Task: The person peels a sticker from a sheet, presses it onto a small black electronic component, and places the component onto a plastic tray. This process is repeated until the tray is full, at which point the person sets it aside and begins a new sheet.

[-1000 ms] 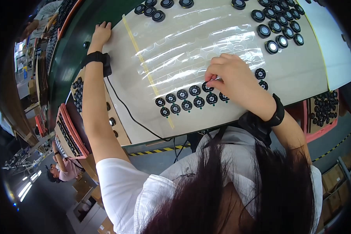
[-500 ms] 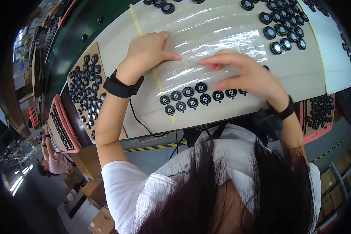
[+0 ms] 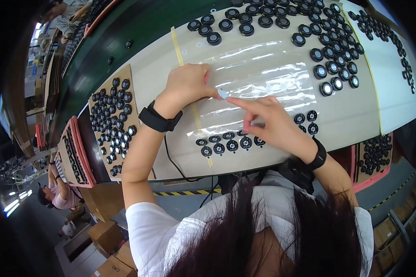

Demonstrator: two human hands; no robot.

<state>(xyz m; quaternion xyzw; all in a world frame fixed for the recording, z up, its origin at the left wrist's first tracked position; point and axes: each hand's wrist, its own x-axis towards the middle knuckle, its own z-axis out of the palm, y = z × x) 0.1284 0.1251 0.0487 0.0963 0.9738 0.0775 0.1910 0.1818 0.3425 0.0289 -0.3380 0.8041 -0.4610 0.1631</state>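
A clear plastic film sheet (image 3: 263,74) with rows of cut outlines lies on the beige work surface. My left hand (image 3: 187,87) rests on its left edge, the thumb stretched out over the film and the fingers apart. The tip of my right index finger meets a small pale-blue film piece (image 3: 223,94) beside my left thumb. My right hand (image 3: 275,122) has its thumb spread away from that index finger. Under and beside it, nearest me, are two rows of round black parts with white marks (image 3: 232,144); the hand hides some of them.
Many black round parts with pale centres (image 3: 333,67) stand at the back and right. More sit on a cardboard sheet (image 3: 134,83) at the left. Yellow tape (image 3: 176,46) crosses the surface. A black cable (image 3: 171,159) hangs near my left forearm. Another person (image 3: 62,196) works at the far left.
My right hand has moved left toward my left thumb, and the pale film piece now shows at its index fingertip. My left hand stays on the sheet. The view has shifted upward.
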